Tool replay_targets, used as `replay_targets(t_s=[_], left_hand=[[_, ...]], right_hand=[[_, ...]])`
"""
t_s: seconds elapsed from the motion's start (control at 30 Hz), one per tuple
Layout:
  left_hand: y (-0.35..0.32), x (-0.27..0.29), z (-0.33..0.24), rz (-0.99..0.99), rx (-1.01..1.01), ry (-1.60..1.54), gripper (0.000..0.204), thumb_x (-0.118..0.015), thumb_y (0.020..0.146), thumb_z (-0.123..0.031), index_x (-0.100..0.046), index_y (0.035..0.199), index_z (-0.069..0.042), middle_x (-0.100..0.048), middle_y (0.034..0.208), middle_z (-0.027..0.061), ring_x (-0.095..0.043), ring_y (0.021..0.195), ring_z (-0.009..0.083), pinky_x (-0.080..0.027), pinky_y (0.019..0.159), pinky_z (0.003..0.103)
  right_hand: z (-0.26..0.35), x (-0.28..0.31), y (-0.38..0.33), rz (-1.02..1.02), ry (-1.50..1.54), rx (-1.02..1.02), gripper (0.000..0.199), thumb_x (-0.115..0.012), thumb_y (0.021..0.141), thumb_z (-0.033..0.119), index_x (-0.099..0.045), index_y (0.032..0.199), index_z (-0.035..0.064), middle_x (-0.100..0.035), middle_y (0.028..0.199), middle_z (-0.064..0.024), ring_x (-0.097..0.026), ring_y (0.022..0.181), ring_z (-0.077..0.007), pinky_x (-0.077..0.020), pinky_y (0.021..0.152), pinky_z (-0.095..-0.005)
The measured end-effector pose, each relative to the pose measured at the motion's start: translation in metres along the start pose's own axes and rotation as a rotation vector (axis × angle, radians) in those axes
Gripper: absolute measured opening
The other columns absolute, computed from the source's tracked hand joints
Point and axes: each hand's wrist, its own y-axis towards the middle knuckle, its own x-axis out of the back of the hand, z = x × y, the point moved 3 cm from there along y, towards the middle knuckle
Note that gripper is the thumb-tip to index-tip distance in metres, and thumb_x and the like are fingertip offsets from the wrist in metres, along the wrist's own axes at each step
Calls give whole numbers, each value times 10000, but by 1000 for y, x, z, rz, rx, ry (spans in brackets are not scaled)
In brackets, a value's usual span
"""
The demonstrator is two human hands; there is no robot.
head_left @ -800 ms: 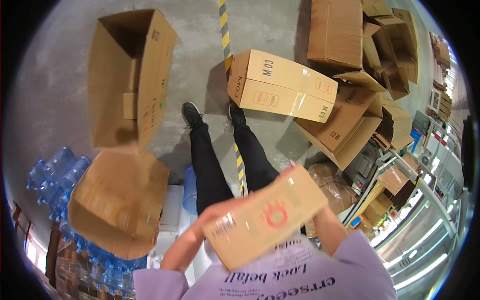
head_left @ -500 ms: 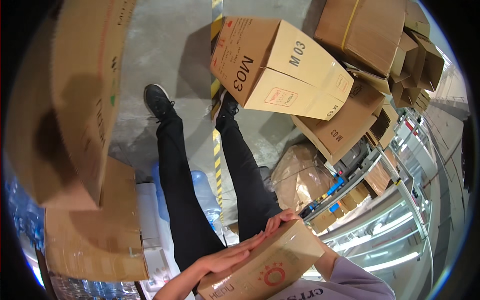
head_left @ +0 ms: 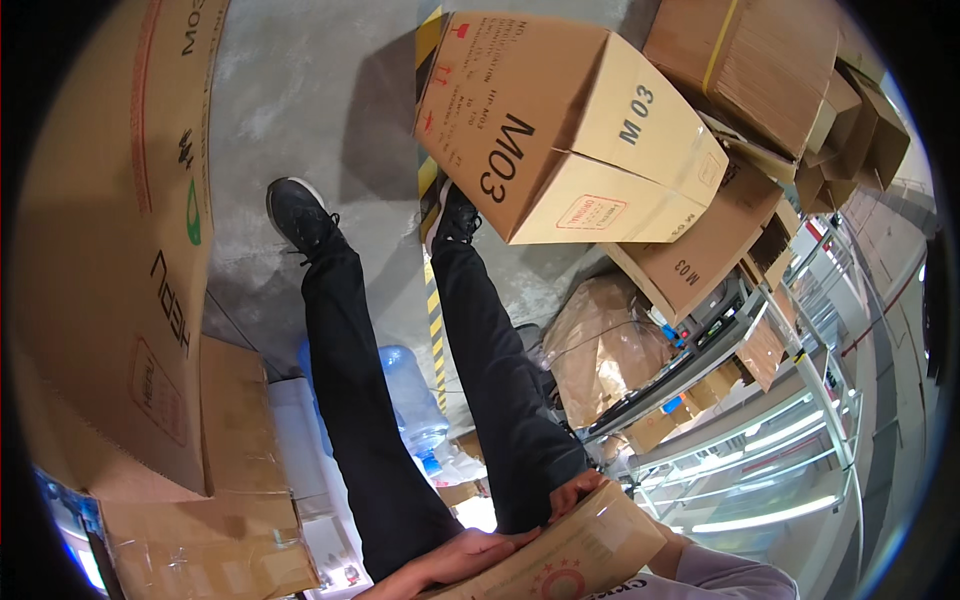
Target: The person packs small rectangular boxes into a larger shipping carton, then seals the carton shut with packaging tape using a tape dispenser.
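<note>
Low in the view, a small brown cardboard box [head_left: 598, 548] with a red round print is held close against my body. My left hand [head_left: 478, 552] lies along its far upper edge, fingers stretched over the rim and partly hidden. At the box's right end my right hand [head_left: 578, 492] has its fingers curled over the edge. Part of the box and both palms are out of sight.
A large carton [head_left: 500, 120] stands ahead by my right shoe, with more cartons [head_left: 740, 70] piled behind it. Another tall carton [head_left: 110, 250] rises at the left. A blue water jug [head_left: 410, 395] lies between my legs. A metal rack [head_left: 830, 400] stands right.
The small box and both hands sit lower in the view. My left fingers reach less far along the box edge. The surroundings have shifted with my head; the left carton shows more of its side.
</note>
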Motion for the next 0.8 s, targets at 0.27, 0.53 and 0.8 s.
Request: replay_targets(t_s=[0.27,0.53,0.8], left_hand=[[-11,-66,-112,-55,-143,-166,769,-285,1022,-568,-145,1554,-30,-55,1647,72,-23,1515,206,-27,1215,368],[30,-192,-235,-300,94,-114,881,-461,969,-577,-139,1552,1,-185,1618,120,-169,1490,238,-119,1205,389],[89,-425,-169,-176,-152,1128,789,-388,1009,-499,-194,1521,68,-85,1625,212,-19,1516,323,-15,1201,443]], right_hand=[[40,6,-26,76,-310,47,525,-492,972,443,-643,851,-46,-681,931,-202,-633,958,-266,-500,817,-413],[92,-62,-103,-467,-432,260,535,-422,1024,436,-684,832,12,-665,737,-49,-620,722,-137,-481,709,-300],[139,-120,-335,462,-567,1140,766,-267,977,540,-724,939,-73,-705,1012,-253,-661,999,-348,-489,892,-417]])
